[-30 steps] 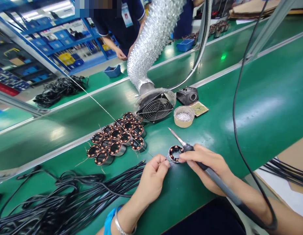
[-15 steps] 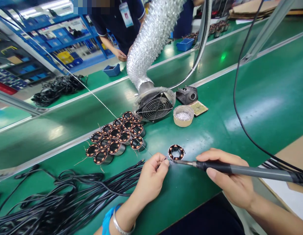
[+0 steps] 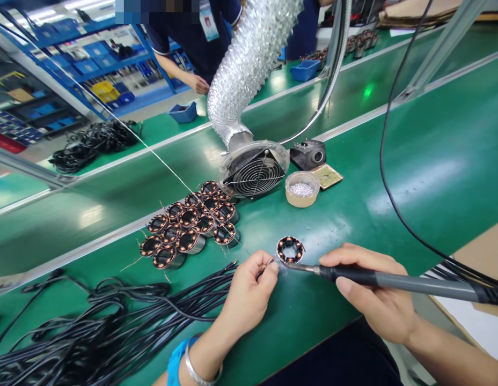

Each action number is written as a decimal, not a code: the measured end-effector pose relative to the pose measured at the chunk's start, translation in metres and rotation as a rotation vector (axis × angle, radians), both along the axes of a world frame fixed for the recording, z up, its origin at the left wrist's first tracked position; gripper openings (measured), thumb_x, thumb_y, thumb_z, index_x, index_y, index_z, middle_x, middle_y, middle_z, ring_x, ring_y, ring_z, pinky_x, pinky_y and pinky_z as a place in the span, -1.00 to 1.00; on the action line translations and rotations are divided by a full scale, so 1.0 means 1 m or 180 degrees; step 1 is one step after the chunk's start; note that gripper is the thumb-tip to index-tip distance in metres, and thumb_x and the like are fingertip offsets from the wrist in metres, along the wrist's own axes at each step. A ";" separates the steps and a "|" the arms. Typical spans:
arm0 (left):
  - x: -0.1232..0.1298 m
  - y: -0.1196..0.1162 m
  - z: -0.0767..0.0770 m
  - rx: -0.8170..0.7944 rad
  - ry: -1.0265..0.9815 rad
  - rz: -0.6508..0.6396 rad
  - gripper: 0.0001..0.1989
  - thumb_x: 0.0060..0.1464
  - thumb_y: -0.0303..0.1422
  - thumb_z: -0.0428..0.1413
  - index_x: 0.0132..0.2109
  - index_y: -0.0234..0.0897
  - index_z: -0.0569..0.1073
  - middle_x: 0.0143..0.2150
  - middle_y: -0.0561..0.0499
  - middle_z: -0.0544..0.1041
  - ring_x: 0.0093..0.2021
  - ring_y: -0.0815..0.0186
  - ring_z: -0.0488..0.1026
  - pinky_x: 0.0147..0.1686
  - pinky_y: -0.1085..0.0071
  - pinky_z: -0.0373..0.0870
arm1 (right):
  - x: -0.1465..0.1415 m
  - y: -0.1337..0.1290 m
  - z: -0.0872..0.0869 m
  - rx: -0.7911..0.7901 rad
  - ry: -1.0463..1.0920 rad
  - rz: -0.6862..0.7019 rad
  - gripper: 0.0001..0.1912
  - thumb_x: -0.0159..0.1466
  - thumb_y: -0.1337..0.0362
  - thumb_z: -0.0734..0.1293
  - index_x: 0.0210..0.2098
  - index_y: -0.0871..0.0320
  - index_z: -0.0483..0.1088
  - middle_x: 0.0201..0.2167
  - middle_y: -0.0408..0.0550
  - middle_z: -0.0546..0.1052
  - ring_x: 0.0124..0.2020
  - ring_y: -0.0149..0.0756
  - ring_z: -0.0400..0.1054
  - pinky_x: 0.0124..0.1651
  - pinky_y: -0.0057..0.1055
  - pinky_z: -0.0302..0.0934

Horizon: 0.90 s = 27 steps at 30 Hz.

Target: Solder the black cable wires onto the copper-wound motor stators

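My right hand (image 3: 373, 292) is closed round the dark handle of a soldering iron (image 3: 353, 275). The iron's tip points left and reaches the near edge of a motor stator (image 3: 290, 250), a ring with copper windings. My left hand (image 3: 251, 287) pinches a thin wire beside that edge, close to the tip. A pale strand (image 3: 160, 159) runs down from the upper left towards these fingers; exactly where it ends I cannot make out. Faint haze hangs near the tip.
More stators (image 3: 188, 241) stand grouped to the left. Black cables (image 3: 112, 321) spread across the front left. An extractor hood (image 3: 255, 171) on a foil duct, a tub of silvery bits (image 3: 301, 190) and an iron stand (image 3: 308, 155) are behind. A co-worker (image 3: 192, 48) stands across the bench.
The iron's tip has shifted slightly left, towards my left fingers. My left hand and the stator stay almost where they were.
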<state>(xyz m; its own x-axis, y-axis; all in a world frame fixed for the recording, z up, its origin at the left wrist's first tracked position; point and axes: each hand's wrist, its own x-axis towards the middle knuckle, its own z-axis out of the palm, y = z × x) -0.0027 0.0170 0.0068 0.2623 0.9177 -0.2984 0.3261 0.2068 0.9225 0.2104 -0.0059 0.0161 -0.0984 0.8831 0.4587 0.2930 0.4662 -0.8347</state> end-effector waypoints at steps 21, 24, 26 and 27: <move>-0.002 -0.001 -0.001 0.0102 0.0064 -0.0050 -0.72 0.18 -0.23 0.00 -0.45 -0.23 0.19 -0.55 0.18 0.09 -0.52 0.41 0.02 -0.51 0.49 0.01 | -0.013 -0.012 0.010 0.0501 -0.0199 0.0089 -0.68 0.15 0.46 0.22 -0.14 0.13 0.43 -0.53 -0.09 0.46 -0.60 -0.35 0.28 -0.55 -0.37 0.19; -0.002 -0.001 -0.002 0.0134 0.0118 -0.0078 -0.72 0.20 -0.23 -0.03 -0.45 -0.23 0.18 -0.55 0.18 0.08 -0.52 0.41 0.02 -0.51 0.49 0.00 | -0.011 -0.012 0.014 0.0480 -0.0150 0.0089 -0.68 0.14 0.48 0.22 -0.14 0.15 0.43 -0.52 -0.08 0.46 -0.59 -0.35 0.29 -0.56 -0.39 0.19; -0.002 0.000 -0.001 0.0149 0.0134 -0.0077 -0.72 0.20 -0.24 -0.04 -0.45 -0.23 0.18 -0.54 0.18 0.08 -0.52 0.41 0.02 -0.51 0.48 0.01 | -0.010 -0.012 0.014 0.0483 -0.0161 0.0116 -0.67 0.13 0.48 0.22 -0.13 0.17 0.43 -0.52 -0.08 0.46 -0.58 -0.36 0.29 -0.56 -0.40 0.19; -0.002 0.000 -0.001 0.0152 0.0129 -0.0070 -0.72 0.20 -0.24 -0.03 -0.45 -0.23 0.18 -0.54 0.18 0.08 -0.52 0.41 0.02 -0.51 0.48 0.01 | -0.009 -0.011 0.014 0.0492 -0.0137 0.0101 -0.67 0.13 0.48 0.22 -0.13 0.17 0.43 -0.52 -0.09 0.45 -0.59 -0.37 0.28 -0.56 -0.40 0.18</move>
